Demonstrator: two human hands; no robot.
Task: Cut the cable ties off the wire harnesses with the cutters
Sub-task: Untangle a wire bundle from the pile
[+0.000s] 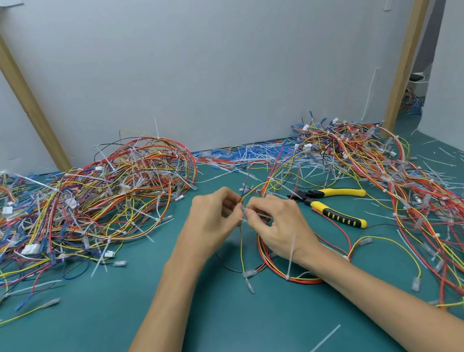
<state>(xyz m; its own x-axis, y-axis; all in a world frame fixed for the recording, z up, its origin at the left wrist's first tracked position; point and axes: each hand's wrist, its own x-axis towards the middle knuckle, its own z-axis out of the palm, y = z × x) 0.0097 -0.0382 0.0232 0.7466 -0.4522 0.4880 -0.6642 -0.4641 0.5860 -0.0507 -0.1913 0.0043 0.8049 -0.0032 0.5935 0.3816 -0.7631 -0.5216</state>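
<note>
The green work mat (148,348) carries two large heaps of wire harnesses, the left heap (78,204) and the right heap (391,182), well apart, with the working zone between them. White ties project from both heaps, so it cannot be determined which is finished stock and which is waiting. By judgement, a substantial share of the work remains. At the back edge, between the heaps, lies a drift of cut ties (251,153), and loose offcuts (317,345) are scattered over the near mat (evidence that many ties are already off).

The current harness (297,279), a red, orange and yellow loop, rests on the mat under the right wrist and rises to the hands. One uncut tie (291,253) is fastened round it beside that wrist.

The cutters (334,205), with yellow and black handles, lie on the mat just beside the right hand, held by nobody, nose toward the hands.

The left hand (213,218) has its fingers curled and grips the harness wires at the bundle point. The right hand (280,223) pinches a white cable tie (258,217) between thumb and forefinger at the same point. Whether this tie is already severed cannot be told. By judgement, this harness is part-processed, and the cutters are needed again for the uncut tie
</note>
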